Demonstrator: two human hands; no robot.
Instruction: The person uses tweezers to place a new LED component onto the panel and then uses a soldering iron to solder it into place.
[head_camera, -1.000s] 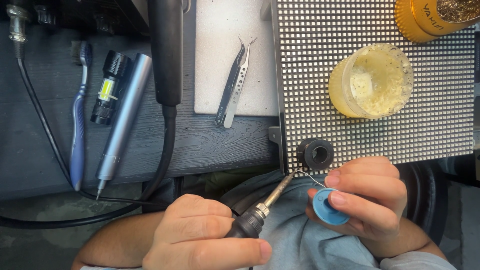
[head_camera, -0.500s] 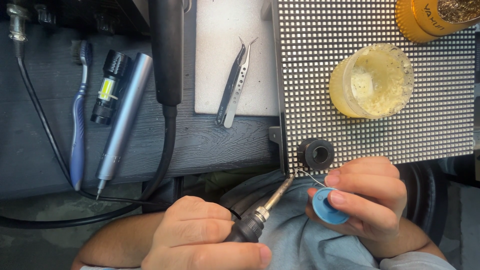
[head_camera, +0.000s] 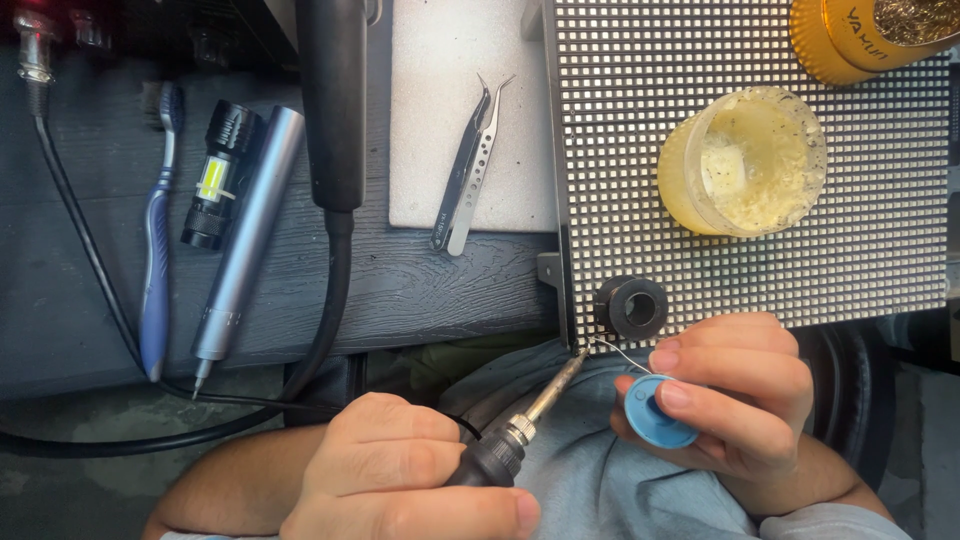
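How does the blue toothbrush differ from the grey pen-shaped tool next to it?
The toothbrush is blue plastic, thin and slightly curved, bristles at its far end; the grey pen-shaped tool is a thicker, straight metal cylinder with a fine tip at its near end. The toothbrush lies almost straight, the tool slanted. Both lie untouched on the dark table.

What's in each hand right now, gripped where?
Left hand: soldering iron, gripped on its dark handle, behind the metal collar. Right hand: small blue solder spool, pinched at its rim between fingers and thumb.

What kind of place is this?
Probably an electronics repair bench. The left hand holds a soldering iron to the corner of a dotted light panel, with tweezers and a tub of yellow paste nearby.
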